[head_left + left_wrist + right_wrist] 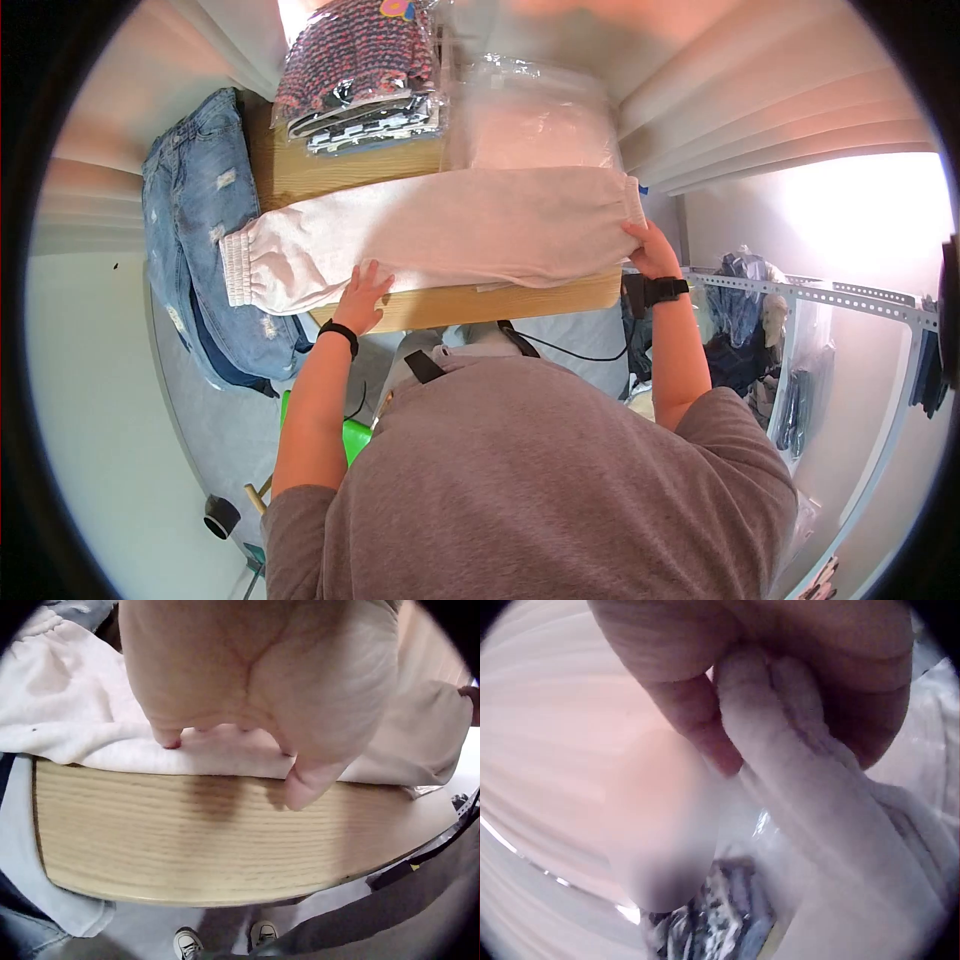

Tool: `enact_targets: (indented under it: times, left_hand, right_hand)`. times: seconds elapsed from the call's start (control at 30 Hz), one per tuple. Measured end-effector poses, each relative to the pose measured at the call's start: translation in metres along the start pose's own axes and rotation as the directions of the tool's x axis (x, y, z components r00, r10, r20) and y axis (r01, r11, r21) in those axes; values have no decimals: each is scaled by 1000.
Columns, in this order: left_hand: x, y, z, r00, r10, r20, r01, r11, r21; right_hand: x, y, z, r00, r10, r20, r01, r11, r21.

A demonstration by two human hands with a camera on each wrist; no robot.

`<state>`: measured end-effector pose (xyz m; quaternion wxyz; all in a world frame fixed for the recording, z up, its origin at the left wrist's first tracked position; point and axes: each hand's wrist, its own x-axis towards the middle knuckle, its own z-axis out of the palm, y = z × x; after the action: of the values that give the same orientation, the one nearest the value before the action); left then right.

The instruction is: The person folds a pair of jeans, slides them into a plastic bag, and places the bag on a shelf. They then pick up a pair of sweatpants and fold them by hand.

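Note:
Pale pink sweatpants point(450, 225), folded lengthwise, lie across the wooden table point(400, 311). A gathered elastic cuff is at their left end, and a ribbed band edges the right end. My left hand point(363, 298) rests on the near edge of the fabric with fingers spread. In the left wrist view its fingertips touch the cloth, and the thumb point(304, 787) extends over the table past that edge. At the right end, my right hand point(655, 252) grips the banded corner. The right wrist view shows the doubled fabric point(802, 765) between thumb and fingers.
Blue ripped jeans point(205, 220) hang over the table's left end. Bagged knitwear and folded clothes point(360, 75) are stacked at the back, beside clear plastic bags point(540, 115). A perforated metal rack point(840, 296) with clothing stands at the right. Curtains surround the far side.

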<state>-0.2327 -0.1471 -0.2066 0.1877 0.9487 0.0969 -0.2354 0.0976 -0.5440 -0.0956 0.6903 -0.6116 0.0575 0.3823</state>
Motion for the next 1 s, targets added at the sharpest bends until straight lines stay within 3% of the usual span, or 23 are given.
enact_targets:
  times: [0.07,0.13,0.2,0.27,0.37,0.43,0.5,0.7,0.77,0.9,0.97,1.0]
  left_hand:
    - [0,-1,0,1000,2,2,-2,1000,-17]
    - [1,-4,3,1000,14,-7,-14,1000,-3]
    - [3,-7,7,1000,24,-20,-24,1000,9]
    - [2,-9,10,998,35,-45,-35,999,-4]
    - [0,-5,2,1000,30,-7,-30,999,-9]
    - [3,-8,8,998,49,-24,-50,999,-20]
    - [-1,-8,8,992,52,-119,-58,997,-44]
    - [-3,-6,6,995,42,-94,-45,999,-28]
    - [-3,-8,5,995,40,-89,-43,999,-32]
    - [-5,-6,2,994,50,-98,-53,998,-30]
    - [-4,-4,0,996,44,-79,-46,999,-15]
    - [-4,-5,-1,996,43,-73,-45,999,-17]
  right_hand:
    - [-12,-1,45,998,-64,28,63,996,56]
    - [-17,9,101,957,-192,-218,187,981,-44]
    - [-22,20,163,925,-311,-218,224,910,-348]
    - [10,73,199,762,-647,-33,434,547,-716]
    - [29,135,245,792,-607,65,463,528,-713]
    - [41,168,255,872,-432,230,270,34,-962]
    - [47,184,253,858,-458,233,279,34,-960]
    - [60,194,228,806,-502,315,394,57,-918]
    - [62,191,225,785,-546,291,470,220,-855]
    - [46,173,232,736,-596,321,531,215,-819]
    - [44,178,234,717,-487,499,569,-5,-822]
    - [43,182,233,717,-489,496,567,-4,-824]
